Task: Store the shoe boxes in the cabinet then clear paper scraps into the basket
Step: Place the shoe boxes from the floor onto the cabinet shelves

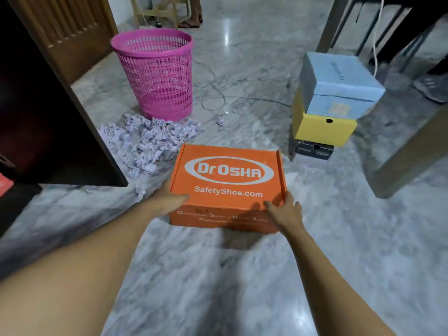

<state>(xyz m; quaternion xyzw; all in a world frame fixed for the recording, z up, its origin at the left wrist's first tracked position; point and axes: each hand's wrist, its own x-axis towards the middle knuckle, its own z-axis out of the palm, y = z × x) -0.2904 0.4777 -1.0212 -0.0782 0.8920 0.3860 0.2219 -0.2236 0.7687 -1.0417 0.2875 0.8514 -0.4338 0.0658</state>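
Dark wooden cabinet [48, 105], door swung open at far left – 1 unit, interior dark, contents not legible; presumably opened to take the boxes. Pink perforated plastic waste basket [155, 73] – 1, upright on the grey marble floor [218, 287], appears empty; just in front of it a heap of crumpled pale-lilac paper scraps [148, 141], too many to count, plus 2 strays apart from the heap, 1 by the cabinet door corner and 1 nearer the cable. Scraps untouched, so pt 2 of task not yet begun. Left hand [169, 200] – fingers together, pressed flat on the near-left corner of the orange printed cardboard shoe box [228, 187]; right hand [283, 212] – fingers spread, clamped on the near-right corner. Box qty 1, lid shut, gripped from both sides for a level carry; whether it clears the floor cannot be told. Right of it, stack of 3 boxes: pale-blue lidded box [339, 81] on yellow cardboard box [324, 129] on a dark-and-white box [312, 154] – stacked near the table leg, prob. awaiting storage. Total shoe boxes in view: 4.
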